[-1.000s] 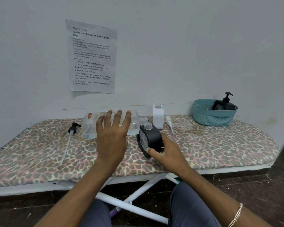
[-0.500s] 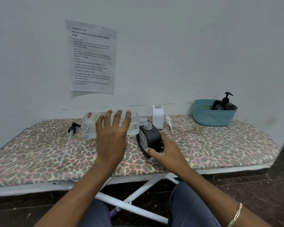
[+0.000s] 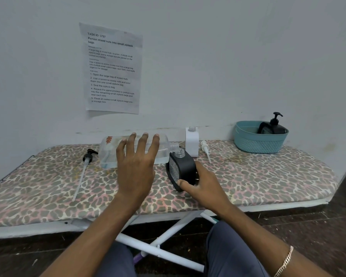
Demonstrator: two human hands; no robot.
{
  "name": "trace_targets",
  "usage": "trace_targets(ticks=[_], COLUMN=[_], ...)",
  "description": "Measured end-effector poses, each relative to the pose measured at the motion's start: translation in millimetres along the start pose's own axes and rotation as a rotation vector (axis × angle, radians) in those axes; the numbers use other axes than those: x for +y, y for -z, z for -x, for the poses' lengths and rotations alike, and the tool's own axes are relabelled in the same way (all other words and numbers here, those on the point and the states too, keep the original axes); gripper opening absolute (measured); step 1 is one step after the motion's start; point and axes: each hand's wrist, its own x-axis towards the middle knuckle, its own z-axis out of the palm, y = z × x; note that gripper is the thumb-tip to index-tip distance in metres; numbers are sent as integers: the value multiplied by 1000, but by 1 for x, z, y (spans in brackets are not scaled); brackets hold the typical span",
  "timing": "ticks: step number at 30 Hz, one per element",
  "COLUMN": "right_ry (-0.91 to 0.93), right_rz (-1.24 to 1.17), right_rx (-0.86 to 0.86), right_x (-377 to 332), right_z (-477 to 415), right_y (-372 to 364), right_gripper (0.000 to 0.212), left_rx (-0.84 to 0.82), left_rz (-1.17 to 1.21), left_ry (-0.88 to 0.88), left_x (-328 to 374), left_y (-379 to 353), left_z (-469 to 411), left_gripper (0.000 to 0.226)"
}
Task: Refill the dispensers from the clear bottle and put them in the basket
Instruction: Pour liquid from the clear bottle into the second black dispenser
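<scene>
Clear plastic bottle (image 3: 110,154) lies on its side in the middle of the frame. Its open neck sits right at the open top of the black square dispenser (image 3: 183,166). The left hand (image 3: 136,168) lies flat over the bottle with straight, spread fingers; its thumb is hidden. The right hand (image 3: 204,184) wraps thumb and fingers round the black square dispenser and tips it toward the bottle.

Almost nothing has moved in the last second, so the pour is likely still going on.

There are three dispensers: this one, a white square dispenser (image 3: 192,142) just behind it, and a black pump dispenser (image 3: 276,127) already in the teal plastic basket (image 3: 256,144) at the right. Two loose pumps lie on the spotted padded board (image 3: 268,176): a black pump (image 3: 87,156) at the left and a white pump (image 3: 205,146) beside the white square dispenser. There is one bottle and one basket.
</scene>
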Motion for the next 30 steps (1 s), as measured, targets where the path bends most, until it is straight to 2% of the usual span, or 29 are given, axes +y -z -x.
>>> trace_targets(ticks=[30], right_ry=[-8], right_rz=[4], right_rx=[-6], right_x=[1], right_z=[-1], right_y=[0], right_gripper=[47], left_rx=[-9], left_rz=[-6], left_ry=[-5], left_x=[0], left_y=[3], left_z=[-1], left_gripper=[80])
